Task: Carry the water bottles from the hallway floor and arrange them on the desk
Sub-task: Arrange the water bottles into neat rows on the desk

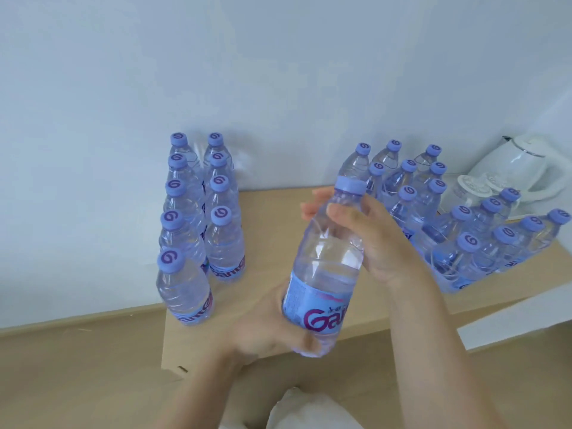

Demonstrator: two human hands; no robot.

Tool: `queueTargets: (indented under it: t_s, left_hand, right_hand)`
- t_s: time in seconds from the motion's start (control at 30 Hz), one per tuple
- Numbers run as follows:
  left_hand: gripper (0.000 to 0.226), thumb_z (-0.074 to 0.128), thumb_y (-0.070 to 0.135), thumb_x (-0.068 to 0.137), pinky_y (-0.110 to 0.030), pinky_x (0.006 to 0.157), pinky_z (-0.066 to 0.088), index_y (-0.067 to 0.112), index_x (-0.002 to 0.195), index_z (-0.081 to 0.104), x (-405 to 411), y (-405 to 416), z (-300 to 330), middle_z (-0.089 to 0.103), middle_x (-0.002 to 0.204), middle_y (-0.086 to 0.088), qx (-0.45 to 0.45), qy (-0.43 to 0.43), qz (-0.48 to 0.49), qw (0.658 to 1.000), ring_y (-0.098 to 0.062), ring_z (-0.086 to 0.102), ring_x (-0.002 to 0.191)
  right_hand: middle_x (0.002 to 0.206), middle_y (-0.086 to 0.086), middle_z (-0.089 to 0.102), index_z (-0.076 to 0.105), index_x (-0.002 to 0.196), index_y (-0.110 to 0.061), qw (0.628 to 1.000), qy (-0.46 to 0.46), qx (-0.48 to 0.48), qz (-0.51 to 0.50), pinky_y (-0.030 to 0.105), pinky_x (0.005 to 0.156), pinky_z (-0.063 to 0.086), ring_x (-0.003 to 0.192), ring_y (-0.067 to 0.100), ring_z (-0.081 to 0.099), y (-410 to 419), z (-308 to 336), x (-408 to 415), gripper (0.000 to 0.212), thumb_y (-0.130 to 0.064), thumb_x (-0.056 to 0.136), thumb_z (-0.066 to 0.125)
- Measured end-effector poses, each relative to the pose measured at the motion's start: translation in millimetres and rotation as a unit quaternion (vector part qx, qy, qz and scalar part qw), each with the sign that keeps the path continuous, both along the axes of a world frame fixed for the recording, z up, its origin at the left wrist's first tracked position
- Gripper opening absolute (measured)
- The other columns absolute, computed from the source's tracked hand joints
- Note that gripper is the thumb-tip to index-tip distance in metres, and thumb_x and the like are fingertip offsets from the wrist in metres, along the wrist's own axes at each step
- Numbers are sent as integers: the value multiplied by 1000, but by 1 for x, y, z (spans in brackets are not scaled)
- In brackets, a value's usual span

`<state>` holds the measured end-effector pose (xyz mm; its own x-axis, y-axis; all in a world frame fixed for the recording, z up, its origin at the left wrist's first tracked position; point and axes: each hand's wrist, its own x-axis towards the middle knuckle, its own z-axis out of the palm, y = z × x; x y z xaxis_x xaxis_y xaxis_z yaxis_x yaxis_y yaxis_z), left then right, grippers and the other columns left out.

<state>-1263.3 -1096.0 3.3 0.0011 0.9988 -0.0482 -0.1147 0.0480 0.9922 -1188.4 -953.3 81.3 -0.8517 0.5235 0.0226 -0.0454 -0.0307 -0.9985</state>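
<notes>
While both hands held it, a water bottle (pixel 325 261) hung tilted above the counter (pixel 272 230).
Left hand (pixel 266 329) cupped its labelled base, fingers curled round; right hand (pixel 368 236) gripped the neck under the purple cap. Two rows of bottles (pixel 198 224) stood left by the wall, a wrapped pack (pixel 448 218) right, near a white kettle (pixel 523 168).

Purple lettering on blue bottle labels

On the bottle you hold (pixel 325 274), the blue label shows large purple letters "Ga", the rest curving out of sight. The near-left standing bottles (pixel 185 292) carry the same partly hidden word, and every cap (pixel 171 258) bears a purple swirl mark.
</notes>
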Motion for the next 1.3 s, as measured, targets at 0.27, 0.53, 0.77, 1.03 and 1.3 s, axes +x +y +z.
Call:
queueTargets:
  t_s: [0.27,0.53,0.77,1.03,1.3]
  left_hand:
    - [39,74,-13,67,-42,68,54,-7,101,55,4,-9,-21,60,91,-33,-60,-17,251,966,-25,57,75]
    - [32,74,18,55,-30,67,39,26,86,71,-25,-34,-29,59,82,-10,-50,-98,92,990,-26,46,79]
    - [27,72,9,56,-22,50,42,20,80,66,-30,-32,-37,63,68,-4,-40,-69,158,984,-18,53,58]
    - [60,82,12,45,-28,63,54,18,99,55,-11,-26,-84,68,87,-7,-132,-46,394,909,-17,64,74]
    - [71,66,-3,72,-23,79,34,37,121,34,5,-25,-112,46,107,23,-184,-57,515,835,0,45,94]
  right_hand:
    - [66,-14,64,58,77,-19,951,-119,183,-217,16,58,40,64,0,59,-38,-27,-53,26,-42,77,68]
    - [69,-4,67,68,66,-23,992,-41,-15,122,20,58,50,65,9,60,-18,-28,-57,14,-37,64,66]
    - [75,-13,67,67,81,-20,984,-93,113,100,20,64,50,72,4,63,-17,-34,-69,30,-45,67,62]
    - [89,-10,70,64,91,-29,958,-201,192,70,42,86,53,88,9,66,-27,-71,-72,47,-56,53,74]
    - [118,-10,57,45,110,-28,967,-186,153,83,35,96,45,111,9,54,-47,-121,-81,62,-30,62,85]
